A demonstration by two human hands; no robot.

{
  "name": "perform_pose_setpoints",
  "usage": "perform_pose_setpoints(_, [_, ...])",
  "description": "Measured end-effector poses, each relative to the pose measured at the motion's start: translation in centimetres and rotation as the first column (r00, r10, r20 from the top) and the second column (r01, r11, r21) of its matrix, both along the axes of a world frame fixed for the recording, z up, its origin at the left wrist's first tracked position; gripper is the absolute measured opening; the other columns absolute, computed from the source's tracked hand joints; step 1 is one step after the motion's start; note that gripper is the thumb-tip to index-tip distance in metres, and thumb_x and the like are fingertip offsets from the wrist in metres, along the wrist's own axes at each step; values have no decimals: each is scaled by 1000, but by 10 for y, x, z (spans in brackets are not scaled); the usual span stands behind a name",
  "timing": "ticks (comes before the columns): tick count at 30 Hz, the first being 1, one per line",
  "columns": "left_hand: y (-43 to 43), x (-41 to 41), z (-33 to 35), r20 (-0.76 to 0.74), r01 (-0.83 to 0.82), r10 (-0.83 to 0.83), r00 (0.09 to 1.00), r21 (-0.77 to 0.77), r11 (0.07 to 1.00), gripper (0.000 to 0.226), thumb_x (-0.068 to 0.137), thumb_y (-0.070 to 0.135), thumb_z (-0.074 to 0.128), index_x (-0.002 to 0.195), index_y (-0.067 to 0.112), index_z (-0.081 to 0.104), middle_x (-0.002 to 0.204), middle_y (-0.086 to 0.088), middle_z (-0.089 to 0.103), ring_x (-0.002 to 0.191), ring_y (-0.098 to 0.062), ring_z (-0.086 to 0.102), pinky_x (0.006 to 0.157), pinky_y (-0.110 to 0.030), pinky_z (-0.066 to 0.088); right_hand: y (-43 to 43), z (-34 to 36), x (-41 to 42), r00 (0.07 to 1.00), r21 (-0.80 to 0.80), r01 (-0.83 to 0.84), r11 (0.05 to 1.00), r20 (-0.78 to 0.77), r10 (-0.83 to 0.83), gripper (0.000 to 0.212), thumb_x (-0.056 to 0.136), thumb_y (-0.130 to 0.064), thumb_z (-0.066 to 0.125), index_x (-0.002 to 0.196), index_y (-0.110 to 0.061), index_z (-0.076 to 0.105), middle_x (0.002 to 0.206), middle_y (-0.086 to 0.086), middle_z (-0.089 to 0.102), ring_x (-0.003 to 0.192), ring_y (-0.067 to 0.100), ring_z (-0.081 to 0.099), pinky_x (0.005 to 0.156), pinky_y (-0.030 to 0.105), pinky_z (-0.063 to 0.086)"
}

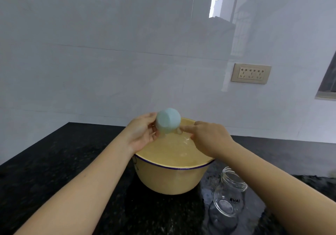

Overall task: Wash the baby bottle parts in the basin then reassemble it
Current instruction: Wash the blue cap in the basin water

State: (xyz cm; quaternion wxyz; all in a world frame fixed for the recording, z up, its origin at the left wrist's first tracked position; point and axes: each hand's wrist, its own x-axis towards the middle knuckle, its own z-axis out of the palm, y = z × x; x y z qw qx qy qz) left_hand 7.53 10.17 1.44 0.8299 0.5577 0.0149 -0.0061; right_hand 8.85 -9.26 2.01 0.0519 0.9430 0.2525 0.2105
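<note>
As I look down from the head camera, the nearest thing is the bottle (230, 196). It is of clear glass and stands upright on the black counter (54, 162) with its mouth open and nothing on its threaded neck. It has some dark letters on the side. It is just beside the basin (172, 178), at its right, and my right forearm passes over it.

The basin is yellow with a thin blue rim and it stands in the middle of the counter. Inside I see clear water (174, 149).

Above the far part of the basin are both hands. My left hand (141, 133) holds the cap (168, 123), which is pale blue and round. The fingers are curled around its left side, and the closed end of the cap is turned to me. The cap is in the air, over the far rim, not in the water. My right hand (209, 136) is seen from the back. Its index finger reaches to the lower right edge of the cap and seems to touch it. The other fingers are hidden, so I cannot tell if this hand grips something.

Behind the counter is a white glossy wall (109, 53) with a beige socket (251, 73) at the right.
</note>
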Motion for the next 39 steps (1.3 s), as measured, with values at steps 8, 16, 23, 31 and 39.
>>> perform_pose_setpoints(8, [-6, -4, 2, 39, 22, -25, 999, 80, 997, 17, 100, 14, 41, 98, 11, 58, 103, -9, 59, 91, -19, 59, 96, -45, 46, -6, 1, -3, 989, 14, -67, 998, -134, 68, 61, 85, -24, 50, 140, -46, 34, 118, -5, 57, 114, 18, 52, 79, 30, 36])
perform_pose_setpoints(16, [-15, -16, 12, 27, -56, 56, 998, -8, 998, 19, 101, 10, 37, 95, 7, 55, 104, -12, 58, 92, -23, 60, 74, -42, 53, -3, 8, -16, 935, 494, -71, 866, -270, 231, 75, 76, -51, 69, 138, -24, 34, 111, -2, 52, 96, 12, 52, 86, 26, 41])
perform_pose_setpoints(23, [-30, -40, 15, -64, 31, -32, 997, -16, 999, 26, 98, 7, 38, 105, 7, 63, 101, -11, 68, 84, -21, 66, 65, -34, 53, 5, 13, -32, 918, 650, -111, 751, -223, 328, 85, 73, -57, 69, 142, -39, 23, 116, -7, 50, 98, 10, 58, 93, 36, 47])
perform_pose_setpoints(31, [-31, -58, 14, 135, -233, 189, 973, 559, 796, 21, 97, 24, 50, 113, 11, 53, 98, -5, 63, 84, -19, 66, 76, -35, 59, 6, 18, -52, 943, 630, -104, 770, -184, 277, 59, 68, -52, 72, 116, -35, 43, 105, -5, 55, 93, 12, 55, 82, 36, 49])
perform_pose_setpoints(39, [-27, -93, 7, 312, -331, 151, 938, 676, 659, 17, 88, 32, 62, 99, 19, 63, 93, 7, 61, 91, -15, 62, 90, -40, 53, -4, -3, -75, 915, 738, -53, 673, -234, 328, 55, 66, -24, 72, 105, -29, 34, 97, -10, 56, 86, 6, 57, 72, 32, 52])
